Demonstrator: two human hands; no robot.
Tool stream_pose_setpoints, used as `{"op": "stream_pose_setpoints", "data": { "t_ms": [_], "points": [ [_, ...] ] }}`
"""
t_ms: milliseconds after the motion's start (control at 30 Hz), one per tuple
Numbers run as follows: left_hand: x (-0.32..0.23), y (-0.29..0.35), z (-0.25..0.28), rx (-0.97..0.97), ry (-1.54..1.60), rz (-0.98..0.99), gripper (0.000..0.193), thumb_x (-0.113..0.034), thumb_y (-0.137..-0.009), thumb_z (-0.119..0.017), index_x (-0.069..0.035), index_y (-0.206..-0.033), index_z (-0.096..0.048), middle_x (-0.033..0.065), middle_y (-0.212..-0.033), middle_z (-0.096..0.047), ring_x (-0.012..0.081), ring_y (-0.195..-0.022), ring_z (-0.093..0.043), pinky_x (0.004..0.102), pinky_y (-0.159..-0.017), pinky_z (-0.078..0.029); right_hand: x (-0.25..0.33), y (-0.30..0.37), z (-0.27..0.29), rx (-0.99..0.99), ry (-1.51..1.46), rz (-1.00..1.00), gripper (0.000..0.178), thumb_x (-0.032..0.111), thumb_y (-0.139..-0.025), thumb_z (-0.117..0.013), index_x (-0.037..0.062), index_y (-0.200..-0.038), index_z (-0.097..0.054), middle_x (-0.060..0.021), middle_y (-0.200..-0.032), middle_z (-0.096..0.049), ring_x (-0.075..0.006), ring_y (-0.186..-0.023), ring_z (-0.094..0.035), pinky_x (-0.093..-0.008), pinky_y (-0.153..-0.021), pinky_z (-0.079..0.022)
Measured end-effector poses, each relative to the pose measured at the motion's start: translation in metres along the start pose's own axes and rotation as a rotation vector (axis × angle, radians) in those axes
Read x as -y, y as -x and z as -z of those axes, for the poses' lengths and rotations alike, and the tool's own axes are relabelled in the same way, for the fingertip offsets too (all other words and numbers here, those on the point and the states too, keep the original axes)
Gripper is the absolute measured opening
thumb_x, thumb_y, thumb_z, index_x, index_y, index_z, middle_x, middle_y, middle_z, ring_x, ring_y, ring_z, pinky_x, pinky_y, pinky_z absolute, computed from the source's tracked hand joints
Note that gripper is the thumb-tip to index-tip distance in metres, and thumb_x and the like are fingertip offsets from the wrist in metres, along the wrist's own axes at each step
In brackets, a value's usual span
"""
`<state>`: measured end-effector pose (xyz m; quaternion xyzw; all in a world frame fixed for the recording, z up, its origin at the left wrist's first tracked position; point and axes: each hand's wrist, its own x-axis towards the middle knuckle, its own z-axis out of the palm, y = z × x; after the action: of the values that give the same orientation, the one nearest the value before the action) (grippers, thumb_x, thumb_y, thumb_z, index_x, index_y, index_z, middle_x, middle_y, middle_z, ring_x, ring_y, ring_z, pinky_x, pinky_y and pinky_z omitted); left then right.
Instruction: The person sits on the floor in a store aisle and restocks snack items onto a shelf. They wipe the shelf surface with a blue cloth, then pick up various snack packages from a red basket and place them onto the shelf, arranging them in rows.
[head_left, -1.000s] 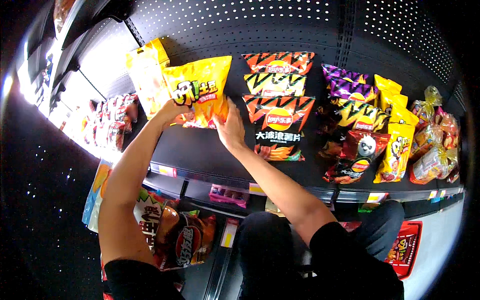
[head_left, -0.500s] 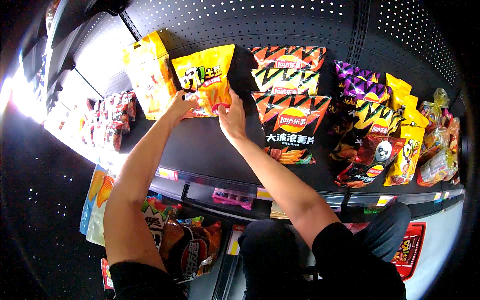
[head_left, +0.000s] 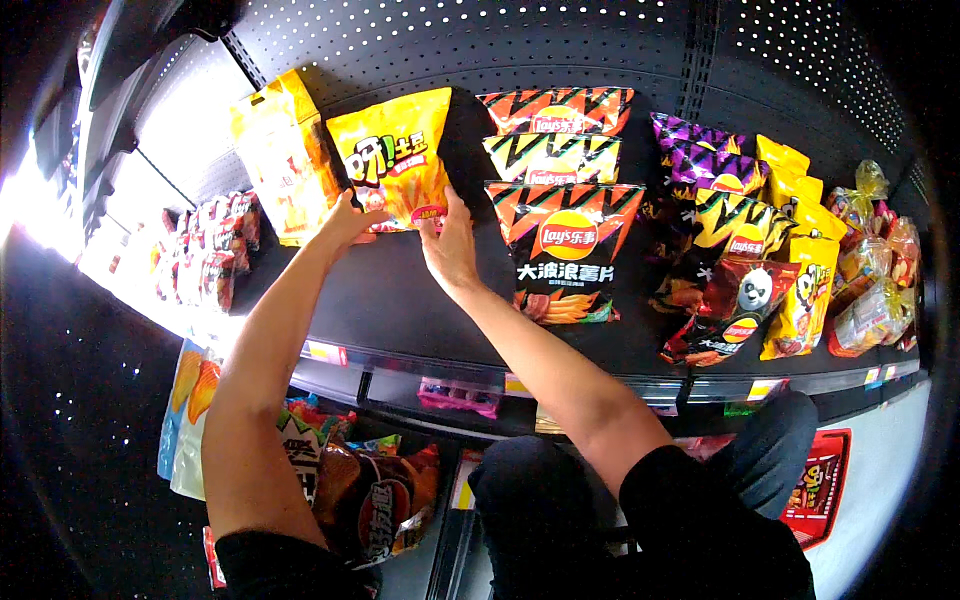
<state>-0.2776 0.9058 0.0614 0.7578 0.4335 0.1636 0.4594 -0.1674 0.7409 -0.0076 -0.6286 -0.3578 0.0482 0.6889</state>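
Observation:
A yellow bag of potato snacks (head_left: 400, 150) stands on the black shelf, leaning slightly back, between my two hands. My left hand (head_left: 345, 222) is at its lower left corner, thumb across the front and the other fingers partly hidden at the edge. On the lower right corner is my right hand (head_left: 450, 245), its thumb low on the front and its fingers along the side. Close by on the left stands another yellow snack bag (head_left: 285, 165). To the right, a red-and-black chip bag (head_left: 565, 250) fronts a row of similar bags.
Purple, black and yellow chip bags (head_left: 730, 220) stand farther right, then clear-wrapped snacks (head_left: 870, 300). Small red packs (head_left: 215, 245) sit at the far left. Below the shelf's front edge (head_left: 450, 368) are more snack bags (head_left: 380, 500). A red basket (head_left: 825, 490) is at lower right.
The view has shifted a little, so the shelf goods appear farther left. Both hands have slid slightly lower toward me along the yellow bag. The bag keeps its place among its neighbours.

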Motion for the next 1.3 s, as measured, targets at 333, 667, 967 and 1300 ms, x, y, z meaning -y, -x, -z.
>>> {"op": "stream_pose_setpoints", "data": {
  "t_ms": [333,667,967,1300],
  "points": [
    [-0.054,0.041,0.001,0.126,-0.17,-0.011,0.081,-0.023,-0.086,-0.075,0.009,-0.144,-0.029,0.0231,-0.127,-0.052,0.0271,-0.098,-0.066,0.0374,-0.071,-0.062,0.047,0.086,0.074,0.225,-0.237,0.019,0.037,0.01,-0.095,-0.057,0.0045,-0.131,-0.05,-0.0144,-0.115,-0.063,-0.0199,-0.095,-0.066,-0.0319,-0.076,-0.055],
    [-0.164,0.096,-0.057,-0.154,-0.273,-0.677,0.035,-0.037,-0.1,-0.054,-0.005,-0.098,-0.069,0.003,-0.061,-0.063,0.0104,-0.052,-0.06,0.0255,-0.048,-0.048,0.137,0.171,0.235,0.542,-0.333,-0.119,0.021,0.011,-0.1,-0.053,0.0018,-0.118,-0.059,-0.0087,-0.094,-0.066,-0.0147,-0.086,-0.066,-0.0297,-0.079,-0.053],
    [-0.228,0.272,-0.235,0.232,0.106,-0.822,0.043,-0.037,-0.104,-0.05,-0.006,-0.074,-0.055,0.0008,-0.058,-0.046,0.0094,-0.054,-0.049,0.0254,-0.055,-0.041,0.15,0.23,0.427,0.249,-0.109,-0.041,0.024,0.008,-0.1,-0.052,0.0025,-0.122,-0.06,-0.0073,-0.096,-0.067,-0.0105,-0.083,-0.064,-0.027,-0.071,-0.054],
    [-0.135,0.361,-0.37,0.362,0.091,-0.944,0.008,-0.007,-0.099,-0.054,-0.001,-0.098,-0.058,0.0061,-0.086,-0.062,0.0091,-0.065,-0.056,0.0224,-0.063,-0.045,0.045,0.373,0.726,-0.799,0.26,-0.387,0.031,0.015,-0.101,-0.054,0.0041,-0.13,-0.054,-0.0089,-0.107,-0.067,-0.0158,-0.092,-0.065,-0.0296,-0.07,-0.058]
  ]
}}
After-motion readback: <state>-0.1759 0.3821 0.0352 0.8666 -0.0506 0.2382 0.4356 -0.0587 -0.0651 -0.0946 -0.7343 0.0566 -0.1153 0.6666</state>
